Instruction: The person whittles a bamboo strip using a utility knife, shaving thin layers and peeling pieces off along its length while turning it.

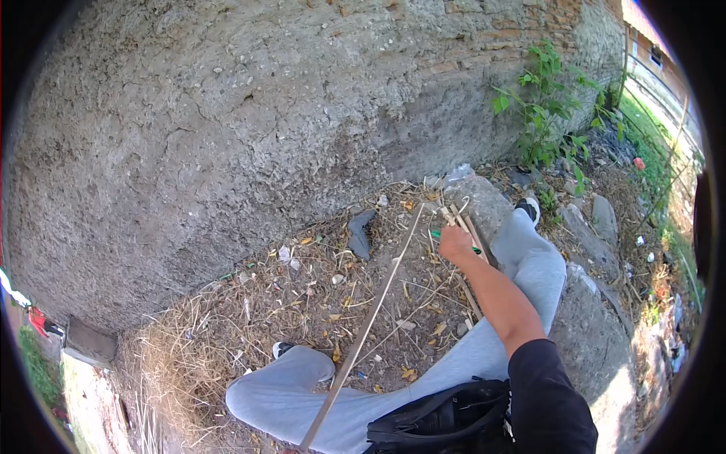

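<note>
My right hand (pixel 456 244) is closed around a green-handled tool (pixel 436 234), beside several short wooden sticks (pixel 470 227) that lie against a rock. A long thin wooden strip (pixel 370 318) runs from the bottom edge up past my legs to the ground near the wall. At its lower end, only a sliver of my left hand (pixel 291 451) shows at the bottom edge, its fingers hidden. What part of the tool lies beyond the handle is hard to make out.
A rough plastered wall (pixel 249 136) rises in front. Dry straw (pixel 189 356) and leaves cover the ground. A large rock (pixel 590 333) lies right of my legs, and a green plant (pixel 541 113) grows by the wall. A black bag (pixel 446 420) rests at my lap.
</note>
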